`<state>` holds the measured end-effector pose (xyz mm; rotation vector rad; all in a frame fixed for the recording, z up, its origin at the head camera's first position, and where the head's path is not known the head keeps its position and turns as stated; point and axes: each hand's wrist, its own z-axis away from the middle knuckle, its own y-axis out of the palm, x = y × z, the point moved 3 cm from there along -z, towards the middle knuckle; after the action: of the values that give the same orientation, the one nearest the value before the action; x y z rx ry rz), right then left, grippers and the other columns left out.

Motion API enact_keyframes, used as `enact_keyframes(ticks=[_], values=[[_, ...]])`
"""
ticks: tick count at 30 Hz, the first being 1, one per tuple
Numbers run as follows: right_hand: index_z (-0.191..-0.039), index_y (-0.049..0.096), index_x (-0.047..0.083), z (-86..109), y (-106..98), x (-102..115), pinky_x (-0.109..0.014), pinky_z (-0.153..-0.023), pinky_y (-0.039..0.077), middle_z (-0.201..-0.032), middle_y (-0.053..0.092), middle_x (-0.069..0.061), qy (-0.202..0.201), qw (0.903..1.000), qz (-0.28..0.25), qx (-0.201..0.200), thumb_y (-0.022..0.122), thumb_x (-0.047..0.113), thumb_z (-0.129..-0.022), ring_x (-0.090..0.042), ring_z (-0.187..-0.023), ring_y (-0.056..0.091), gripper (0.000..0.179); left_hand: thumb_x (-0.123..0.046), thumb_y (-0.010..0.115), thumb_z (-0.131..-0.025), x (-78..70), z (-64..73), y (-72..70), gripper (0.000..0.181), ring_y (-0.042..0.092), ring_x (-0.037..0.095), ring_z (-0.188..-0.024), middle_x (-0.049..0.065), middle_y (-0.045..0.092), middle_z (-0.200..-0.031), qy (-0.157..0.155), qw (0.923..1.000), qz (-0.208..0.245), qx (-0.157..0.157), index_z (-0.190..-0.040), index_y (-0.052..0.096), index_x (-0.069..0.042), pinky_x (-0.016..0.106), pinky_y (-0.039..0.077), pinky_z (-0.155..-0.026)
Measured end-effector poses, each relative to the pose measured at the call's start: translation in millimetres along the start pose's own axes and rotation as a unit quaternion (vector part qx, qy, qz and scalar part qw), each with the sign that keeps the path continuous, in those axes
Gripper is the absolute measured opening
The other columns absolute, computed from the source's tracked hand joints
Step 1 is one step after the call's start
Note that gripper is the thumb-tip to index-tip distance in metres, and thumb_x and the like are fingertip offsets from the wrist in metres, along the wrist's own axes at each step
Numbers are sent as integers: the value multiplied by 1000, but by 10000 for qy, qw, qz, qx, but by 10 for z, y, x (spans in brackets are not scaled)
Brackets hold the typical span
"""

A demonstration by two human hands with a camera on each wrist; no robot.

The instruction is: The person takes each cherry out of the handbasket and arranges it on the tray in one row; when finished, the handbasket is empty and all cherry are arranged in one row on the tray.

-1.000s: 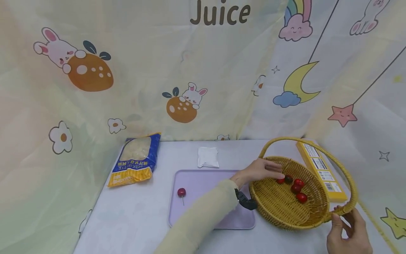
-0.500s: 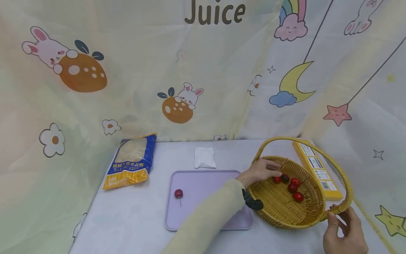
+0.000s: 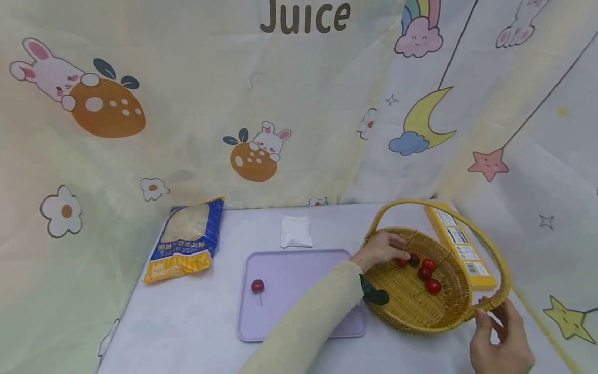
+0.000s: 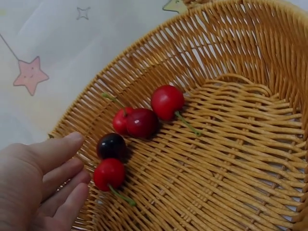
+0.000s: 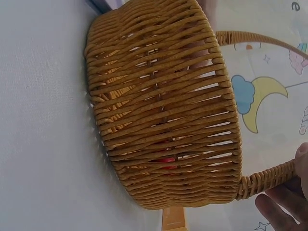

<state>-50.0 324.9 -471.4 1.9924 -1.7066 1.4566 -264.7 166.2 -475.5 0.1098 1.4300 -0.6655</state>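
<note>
A woven basket (image 3: 416,309) with an arched handle (image 3: 486,239) stands at the right of the table, several cherries (image 4: 142,123) in it. My left hand (image 3: 380,248) reaches over its left rim. In the left wrist view the fingers (image 4: 53,151) are extended beside a dark cherry (image 4: 111,146) and a red cherry (image 4: 109,174), holding nothing. At the handle's near right base, my right hand (image 3: 502,337) grips it between thumb and fingers. A single stemmed cherry (image 3: 257,286) lies on the lilac tray (image 3: 280,270), which my left forearm partly covers.
A blue and yellow food bag (image 3: 186,239) lies at the back left. A small white packet (image 3: 296,231) rests behind the tray. A yellow box (image 3: 467,249) lies right behind the basket. Printed cloth (image 3: 187,104) hangs at the back.
The whole scene has shifted slightly left in the head view. Both hands keep their places at the basket, and the cherries stay where they were.
</note>
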Motion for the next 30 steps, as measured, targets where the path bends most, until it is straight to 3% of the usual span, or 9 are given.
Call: enact_keyframes(ticks=[7, 16, 20, 27, 30], values=[[-154, 52, 22, 25, 24, 25, 0, -98, 38, -141, 65, -17, 6, 10000, 61, 78, 68, 19, -101, 27, -116, 41, 55, -10, 81, -92, 50, 14, -5, 31, 70, 13, -99, 2, 77, -112, -264, 9985, -468, -104, -122, 77, -9, 26, 57, -76], [-155, 50, 24, 14, 10, 0, 0, -99, 38, -142, 64, -17, -92, 9999, 74, 58, 69, 18, -101, 28, -117, 40, 57, 0, 85, -85, 76, -10, 35, 34, 71, 9, -89, 2, 79, -108, -101, 9977, -670, -44, -117, 79, -7, 21, 56, -68], [-154, 52, 23, 14, 10, 12, -1, -99, 38, -141, 65, -18, -83, 9999, 71, 56, 69, 17, -101, 28, -116, 40, 57, -3, 87, -84, 95, -42, 59, 35, 70, 7, -94, -2, 78, -112, -185, 9953, -952, -22, -117, 80, -11, 19, 56, -68], [-153, 53, 22, 2, 4, 7, -1, -98, 38, -139, 66, -18, -122, 9999, 37, 12, 69, 20, -101, 27, -115, 41, 55, -8, 91, -80, 99, -76, 85, 28, 67, 3, -87, -6, 79, -103, 115, 9906, -1361, -67, -107, 83, -14, 17, 52, -66], [-154, 52, 23, 2, -3, -1, -1, -99, 38, -140, 66, -17, -107, 9999, 84, 11, 68, 19, -101, 27, -116, 41, 55, -10, 91, -81, 72, -54, 86, 27, 67, 4, -83, -6, 79, -103, 160, 9910, -1327, -82, -106, 83, -14, 18, 53, -65]])
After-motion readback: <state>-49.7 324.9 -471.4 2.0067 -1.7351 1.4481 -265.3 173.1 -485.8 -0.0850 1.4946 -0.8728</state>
